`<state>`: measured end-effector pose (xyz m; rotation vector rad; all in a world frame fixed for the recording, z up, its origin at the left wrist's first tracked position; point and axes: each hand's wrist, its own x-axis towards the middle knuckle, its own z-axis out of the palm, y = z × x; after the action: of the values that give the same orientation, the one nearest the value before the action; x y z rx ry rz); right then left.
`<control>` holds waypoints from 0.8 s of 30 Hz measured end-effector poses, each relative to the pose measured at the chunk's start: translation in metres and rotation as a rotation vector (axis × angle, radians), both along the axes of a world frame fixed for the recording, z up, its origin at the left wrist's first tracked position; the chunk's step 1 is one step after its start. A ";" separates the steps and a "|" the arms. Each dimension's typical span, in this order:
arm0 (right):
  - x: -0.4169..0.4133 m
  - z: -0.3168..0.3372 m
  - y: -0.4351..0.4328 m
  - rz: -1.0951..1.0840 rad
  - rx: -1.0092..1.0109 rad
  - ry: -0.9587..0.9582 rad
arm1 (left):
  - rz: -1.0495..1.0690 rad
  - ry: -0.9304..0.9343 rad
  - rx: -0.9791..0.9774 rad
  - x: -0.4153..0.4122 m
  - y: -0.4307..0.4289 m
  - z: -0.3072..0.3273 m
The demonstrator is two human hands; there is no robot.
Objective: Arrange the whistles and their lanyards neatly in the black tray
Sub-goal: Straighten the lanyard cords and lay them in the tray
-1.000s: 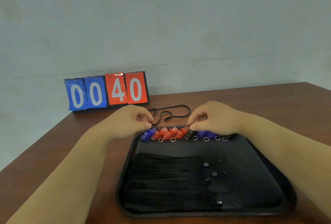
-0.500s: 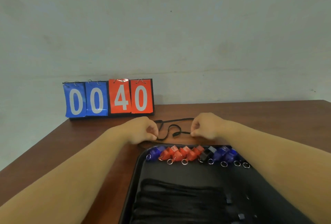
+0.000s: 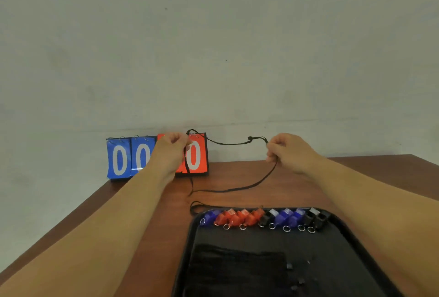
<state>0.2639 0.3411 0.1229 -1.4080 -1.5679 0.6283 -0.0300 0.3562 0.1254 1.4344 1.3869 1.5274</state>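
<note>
A black lanyard [image 3: 228,142] hangs stretched in the air between my hands, above the table behind the tray. My left hand [image 3: 172,148] pinches one end and my right hand [image 3: 288,150] pinches the other. Its slack loop [image 3: 237,188] droops to the table. The black tray [image 3: 351,249] lies below, at the lower right. Along its far edge runs a row of whistles [image 3: 261,218]: blue, red, black, blue, black, each with a metal ring. Several folded black lanyards [image 3: 237,270] lie side by side in the tray's near part.
A flip scoreboard [image 3: 133,156] with blue and red cards stands at the table's back edge against the pale wall, partly hidden by my left hand. The brown table [image 3: 133,204] ends close to the tray's left and drops off at the left edge.
Both hands left the whistle row, took hold of the lanyard lying behind the tray, lifted it and pulled it apart. The camera tilted up.
</note>
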 end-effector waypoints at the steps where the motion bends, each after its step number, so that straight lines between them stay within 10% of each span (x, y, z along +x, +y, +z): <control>1: 0.001 0.006 -0.011 0.030 -0.017 0.070 | -0.035 -0.077 -0.006 0.001 -0.009 0.008; 8: 0.004 0.050 -0.089 0.119 -0.022 -0.060 | -0.305 -0.182 -0.088 0.018 -0.081 0.041; 17: 0.005 0.093 -0.151 0.209 -0.042 -0.047 | -0.308 0.598 -0.122 0.016 -0.138 0.047; 24: -0.019 0.113 -0.180 0.252 0.022 -0.120 | -0.480 0.397 -0.037 0.032 -0.167 0.058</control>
<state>0.2449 0.1610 0.2360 -1.2611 -1.8607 0.6827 0.0024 0.1895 0.1834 1.9486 1.1519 0.9412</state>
